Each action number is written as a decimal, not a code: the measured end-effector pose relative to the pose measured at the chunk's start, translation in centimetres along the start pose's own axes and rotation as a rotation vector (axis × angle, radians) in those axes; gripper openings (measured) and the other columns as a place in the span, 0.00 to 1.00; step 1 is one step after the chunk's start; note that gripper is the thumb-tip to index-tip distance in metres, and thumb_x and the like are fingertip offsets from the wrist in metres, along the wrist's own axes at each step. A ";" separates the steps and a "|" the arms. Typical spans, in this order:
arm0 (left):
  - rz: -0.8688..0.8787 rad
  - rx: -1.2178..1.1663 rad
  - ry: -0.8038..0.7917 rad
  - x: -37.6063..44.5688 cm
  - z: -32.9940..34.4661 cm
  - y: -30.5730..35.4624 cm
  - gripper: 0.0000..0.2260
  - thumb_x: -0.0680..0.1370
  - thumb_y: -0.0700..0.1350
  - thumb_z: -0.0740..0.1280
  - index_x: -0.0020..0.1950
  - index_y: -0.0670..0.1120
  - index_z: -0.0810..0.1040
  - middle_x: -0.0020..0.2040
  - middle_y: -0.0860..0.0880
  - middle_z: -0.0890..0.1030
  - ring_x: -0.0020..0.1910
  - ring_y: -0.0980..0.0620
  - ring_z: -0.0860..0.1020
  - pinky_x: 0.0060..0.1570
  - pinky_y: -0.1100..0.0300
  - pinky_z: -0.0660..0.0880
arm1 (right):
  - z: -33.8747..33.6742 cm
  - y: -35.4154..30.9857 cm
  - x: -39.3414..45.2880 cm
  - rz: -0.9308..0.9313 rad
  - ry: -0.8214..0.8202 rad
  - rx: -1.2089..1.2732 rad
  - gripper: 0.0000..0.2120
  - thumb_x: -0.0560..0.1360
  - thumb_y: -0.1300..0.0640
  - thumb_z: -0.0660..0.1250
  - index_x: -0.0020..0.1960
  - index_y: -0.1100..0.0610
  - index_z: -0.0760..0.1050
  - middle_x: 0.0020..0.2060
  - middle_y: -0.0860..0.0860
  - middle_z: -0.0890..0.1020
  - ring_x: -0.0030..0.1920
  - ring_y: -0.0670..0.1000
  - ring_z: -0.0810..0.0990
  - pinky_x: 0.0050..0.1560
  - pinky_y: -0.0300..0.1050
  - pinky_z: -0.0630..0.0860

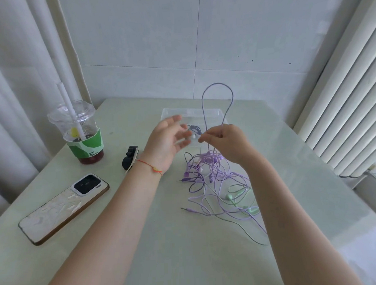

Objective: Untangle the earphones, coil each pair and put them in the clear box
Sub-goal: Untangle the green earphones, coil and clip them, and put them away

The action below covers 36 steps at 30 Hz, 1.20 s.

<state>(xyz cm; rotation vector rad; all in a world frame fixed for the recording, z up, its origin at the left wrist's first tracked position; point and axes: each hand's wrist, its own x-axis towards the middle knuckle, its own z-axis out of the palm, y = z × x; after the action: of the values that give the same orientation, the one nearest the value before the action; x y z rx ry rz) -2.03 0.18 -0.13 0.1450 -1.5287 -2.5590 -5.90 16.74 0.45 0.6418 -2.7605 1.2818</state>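
The pale green surface (pixel 143 239) carries a clear box (pixel 171 113), tangled earphones (pixel 216 184), a phone (pixel 63 207), an iced-drink cup (pixel 80 133) and a small black clip (pixel 130 158).

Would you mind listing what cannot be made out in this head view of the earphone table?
- Contents of the clear box: partly hidden by the left hand and right hand.
- Left hand's fingers: motion-blurred.
- How many pairs are in the purple tangle: cords overlap.
- Cup label print: too small.

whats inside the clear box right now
The clear box holds one dark purple earphone bundle with a white bud. The hands cover the box's near part, so more could be hidden.
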 end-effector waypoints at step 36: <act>0.188 0.845 -0.040 0.7 -1.8 -3.4 0.07 0.76 0.44 0.71 0.40 0.55 0.83 0.40 0.50 0.86 0.44 0.50 0.84 0.55 0.55 0.79 | -2.5 0.2 0.2 0.197 0.334 0.872 0.13 0.82 0.55 0.59 0.47 0.60 0.79 0.21 0.49 0.65 0.20 0.47 0.59 0.22 0.34 0.55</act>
<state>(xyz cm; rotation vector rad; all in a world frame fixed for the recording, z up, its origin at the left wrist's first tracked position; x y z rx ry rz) -2.76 0.07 -4.02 0.0387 -2.3951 -1.6388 -6.52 18.57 2.00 0.1219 -1.9485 2.3821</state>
